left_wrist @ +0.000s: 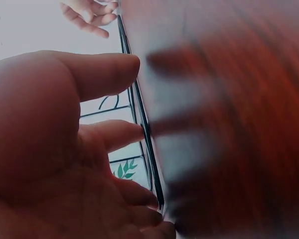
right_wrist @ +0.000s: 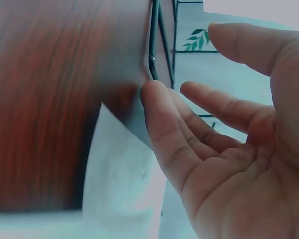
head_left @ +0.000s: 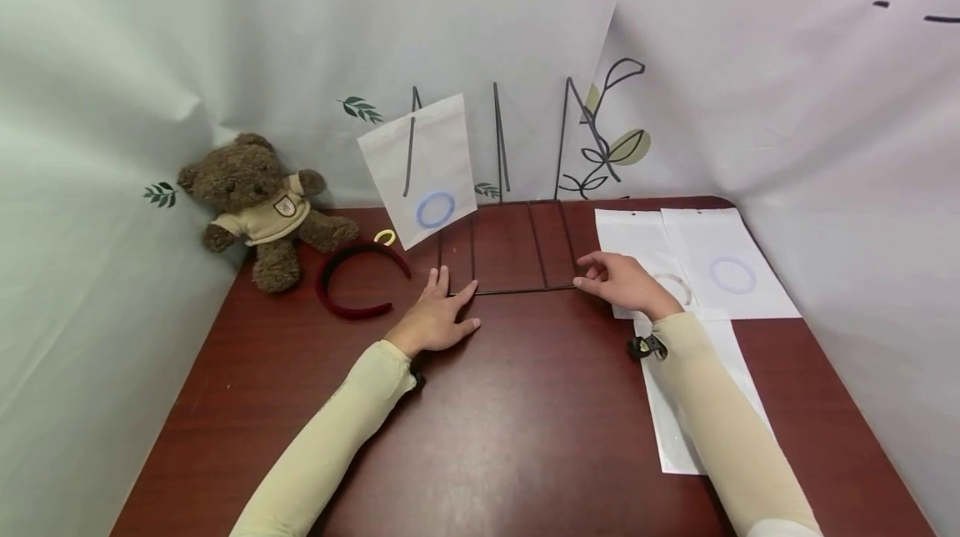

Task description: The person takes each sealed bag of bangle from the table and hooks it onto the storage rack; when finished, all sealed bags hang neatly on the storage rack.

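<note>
A black wire rack [head_left: 510,293] with upright wire dividers stands at the back of the table. On its left divider hangs a tilted white pouch [head_left: 431,153], with a blue ring [head_left: 436,209] showing on it. My left hand [head_left: 438,316] lies with spread fingers at the rack's front left corner; in the left wrist view its fingertips meet the front wire [left_wrist: 148,144]. At the front right corner is my right hand [head_left: 618,280], its fingers loosely bent. The right wrist view shows a fingertip by the wire corner [right_wrist: 152,62], with thumb and fingers apart.
Left of the rack lie a dark red headband [head_left: 326,291] and a small yellow ring [head_left: 385,237]. A brown teddy bear [head_left: 262,208] sits in the back left corner. Several white pouches [head_left: 757,295] overlap on the right, partly under my right arm. White fabric walls surround the table.
</note>
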The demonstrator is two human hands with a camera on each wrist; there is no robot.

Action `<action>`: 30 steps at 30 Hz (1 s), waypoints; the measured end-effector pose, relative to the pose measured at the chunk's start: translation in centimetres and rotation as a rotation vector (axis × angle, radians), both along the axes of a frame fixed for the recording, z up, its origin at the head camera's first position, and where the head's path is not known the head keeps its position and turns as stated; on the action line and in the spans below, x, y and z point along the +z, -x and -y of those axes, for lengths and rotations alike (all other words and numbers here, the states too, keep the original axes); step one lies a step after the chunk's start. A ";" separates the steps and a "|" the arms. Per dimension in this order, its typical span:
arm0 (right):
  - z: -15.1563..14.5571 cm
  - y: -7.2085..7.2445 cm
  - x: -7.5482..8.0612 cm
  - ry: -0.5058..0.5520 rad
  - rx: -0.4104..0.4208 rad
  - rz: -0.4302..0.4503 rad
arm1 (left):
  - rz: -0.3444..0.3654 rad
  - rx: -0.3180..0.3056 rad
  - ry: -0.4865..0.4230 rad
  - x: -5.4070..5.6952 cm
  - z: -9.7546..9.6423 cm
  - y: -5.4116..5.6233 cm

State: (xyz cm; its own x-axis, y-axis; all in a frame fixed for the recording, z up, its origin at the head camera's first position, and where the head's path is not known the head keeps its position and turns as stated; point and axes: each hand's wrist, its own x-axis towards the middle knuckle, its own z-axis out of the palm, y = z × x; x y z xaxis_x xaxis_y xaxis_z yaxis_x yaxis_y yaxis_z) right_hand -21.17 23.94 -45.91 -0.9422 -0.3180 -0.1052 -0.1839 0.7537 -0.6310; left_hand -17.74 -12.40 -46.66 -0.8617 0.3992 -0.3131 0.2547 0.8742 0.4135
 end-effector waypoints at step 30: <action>-11.0 -8.7 0.8 -0.138 -0.135 -0.307 | -0.006 0.050 -0.080 -0.2 0.3 0.2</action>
